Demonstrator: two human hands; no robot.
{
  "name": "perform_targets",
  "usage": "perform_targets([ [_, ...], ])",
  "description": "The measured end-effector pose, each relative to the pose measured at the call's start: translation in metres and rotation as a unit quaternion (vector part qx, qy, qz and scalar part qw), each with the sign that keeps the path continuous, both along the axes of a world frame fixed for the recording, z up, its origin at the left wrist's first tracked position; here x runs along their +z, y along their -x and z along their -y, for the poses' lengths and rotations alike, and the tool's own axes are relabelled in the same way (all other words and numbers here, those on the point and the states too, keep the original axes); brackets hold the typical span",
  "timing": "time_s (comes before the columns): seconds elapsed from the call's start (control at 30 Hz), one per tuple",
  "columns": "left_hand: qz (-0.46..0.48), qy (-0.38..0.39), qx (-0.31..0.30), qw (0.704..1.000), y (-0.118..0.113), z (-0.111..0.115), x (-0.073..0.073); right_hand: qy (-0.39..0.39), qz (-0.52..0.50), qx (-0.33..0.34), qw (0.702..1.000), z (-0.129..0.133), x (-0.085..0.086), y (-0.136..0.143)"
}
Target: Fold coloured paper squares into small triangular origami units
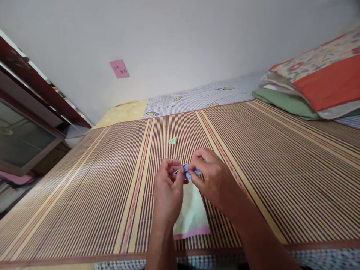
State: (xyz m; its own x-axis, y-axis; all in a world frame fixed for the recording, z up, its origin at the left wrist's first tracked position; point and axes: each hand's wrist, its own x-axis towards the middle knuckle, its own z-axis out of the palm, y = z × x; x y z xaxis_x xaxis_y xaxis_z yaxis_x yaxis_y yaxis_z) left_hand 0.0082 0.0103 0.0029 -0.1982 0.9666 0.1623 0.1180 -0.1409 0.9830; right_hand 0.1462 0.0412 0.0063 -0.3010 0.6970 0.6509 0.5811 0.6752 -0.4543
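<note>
Between my two hands is a small piece of folded blue paper [186, 172], held in the air above the striped mat. My left hand [169, 180] pinches its left side between thumb and fingers. On the right side, my right hand [209, 172] grips it with thumb and forefinger. Parts of the paper are covered by my fingers. Below the hands lies a pale green sheet of paper [194, 210] with a pink strip along its near edge. Farther off, a small folded light green paper piece [172, 141] rests on the mat.
A striped bamboo mat [98, 195] spreads over the bed. Folded bedding [329, 82] with orange and green covers is piled at the right by the wall. A pink note [119, 69] sticks to the wall. At the left stands a glass-fronted cabinet [22, 135].
</note>
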Motion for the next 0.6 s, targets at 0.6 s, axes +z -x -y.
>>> perform_targets([
  [0.6,-0.106,-0.007,0.036,0.994,-0.0032,0.0018,-0.0010,-0.005,0.070,-0.004,0.997,0.0036,-0.0021,0.0051],
])
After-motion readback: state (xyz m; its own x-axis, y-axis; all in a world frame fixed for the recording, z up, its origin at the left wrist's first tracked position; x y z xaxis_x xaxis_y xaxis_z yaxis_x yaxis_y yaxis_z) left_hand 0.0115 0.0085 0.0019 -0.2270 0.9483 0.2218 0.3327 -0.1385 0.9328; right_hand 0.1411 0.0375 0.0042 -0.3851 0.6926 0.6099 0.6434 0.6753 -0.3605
